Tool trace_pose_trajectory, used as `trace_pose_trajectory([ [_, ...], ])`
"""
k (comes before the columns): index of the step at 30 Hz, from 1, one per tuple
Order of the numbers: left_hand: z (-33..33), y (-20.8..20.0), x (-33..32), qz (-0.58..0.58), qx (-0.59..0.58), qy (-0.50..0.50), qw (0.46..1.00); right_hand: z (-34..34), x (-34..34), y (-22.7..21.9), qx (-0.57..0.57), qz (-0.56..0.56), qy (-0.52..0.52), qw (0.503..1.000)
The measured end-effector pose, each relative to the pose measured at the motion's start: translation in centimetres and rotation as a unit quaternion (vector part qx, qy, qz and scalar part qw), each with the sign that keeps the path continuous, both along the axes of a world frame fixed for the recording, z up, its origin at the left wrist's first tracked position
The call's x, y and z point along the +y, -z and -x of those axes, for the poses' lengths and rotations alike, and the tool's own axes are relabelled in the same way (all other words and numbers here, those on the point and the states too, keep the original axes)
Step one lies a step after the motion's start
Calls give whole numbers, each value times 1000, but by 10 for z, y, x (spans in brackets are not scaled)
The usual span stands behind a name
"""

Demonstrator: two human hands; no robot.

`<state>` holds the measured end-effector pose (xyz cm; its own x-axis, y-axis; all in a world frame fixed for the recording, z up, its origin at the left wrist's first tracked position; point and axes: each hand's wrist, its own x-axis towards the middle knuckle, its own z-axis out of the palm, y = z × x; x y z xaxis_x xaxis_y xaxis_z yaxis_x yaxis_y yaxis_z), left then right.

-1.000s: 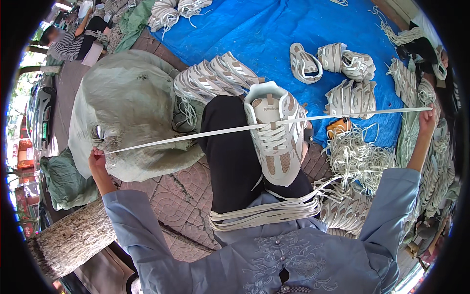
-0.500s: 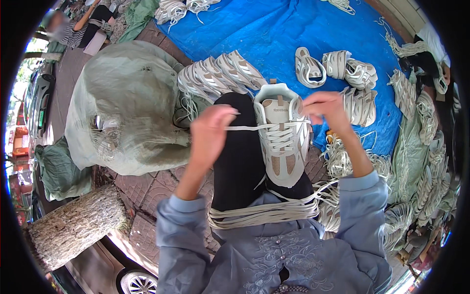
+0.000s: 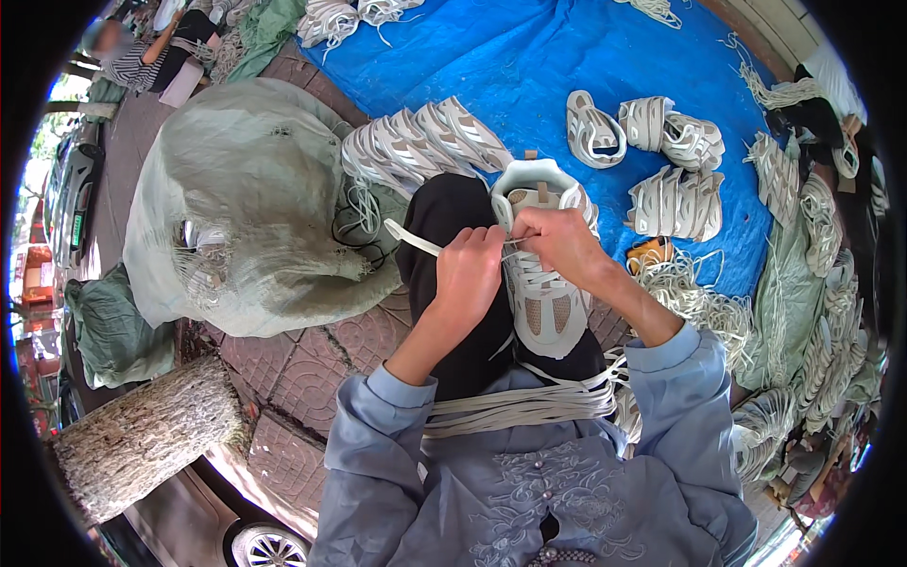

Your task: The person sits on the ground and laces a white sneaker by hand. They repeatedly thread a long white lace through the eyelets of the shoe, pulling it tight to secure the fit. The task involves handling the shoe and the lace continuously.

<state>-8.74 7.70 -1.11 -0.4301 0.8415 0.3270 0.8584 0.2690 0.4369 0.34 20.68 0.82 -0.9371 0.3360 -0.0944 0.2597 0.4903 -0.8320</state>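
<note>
A beige and white sneaker (image 3: pixel 550 326) lies on my lap, toe toward me, with white lacing across its tongue. My left hand (image 3: pixel 470 276) is closed on a white shoelace (image 3: pixel 414 238) beside the shoe's left edge; the lace's loose end sticks out leftward over my black trouser leg. My right hand (image 3: pixel 559 244) reaches over the upper lacing, its fingers pinched on the lace by the left eyelets, close to my left fingertips. Both hands hide the top eyelets. A bundle of pale laces (image 3: pixel 529 408) lies across my thighs.
A large pale sack (image 3: pixel 246 189) stands at left, near a tree trunk (image 3: pixel 151 439). Rows of sneakers (image 3: pixel 425 142) rest on a blue tarp (image 3: pixel 529 66). A tangled lace heap (image 3: pixel 694 307) lies at right. Another person (image 3: pixel 142 66) sits far left.
My hands were apart on either side of the shoe, with a lace stretched toward the left hand. Both have come together at the shoe's left eyelets.
</note>
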Motion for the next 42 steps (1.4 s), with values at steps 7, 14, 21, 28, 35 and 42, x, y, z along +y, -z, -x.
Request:
trace_pose_trajectory([
  [7, -8, 8, 0, -69, -60, -2, 996, -3, 2, -6, -43, 169, 51, 983],
  [14, -8, 3, -2, -89, 78, 71, 990, -14, -6, -6, 33, 174, 83, 981],
  [21, -7, -14, 5, 128, 223, 113, 960, -49, 21, -6, 8, 229, 142, 963],
  [28, 21, -36, 25, 285, -56, 164, 943, -46, 26, 6, 168, -108, 45, 979],
  [35, 14, -29, 24, 188, -9, 132, 973, -60, 20, 20, 94, 65, 114, 987],
  [42, 1, -34, 34, 14, 41, 146, 988, -49, 26, 20, 126, -224, 60, 965],
])
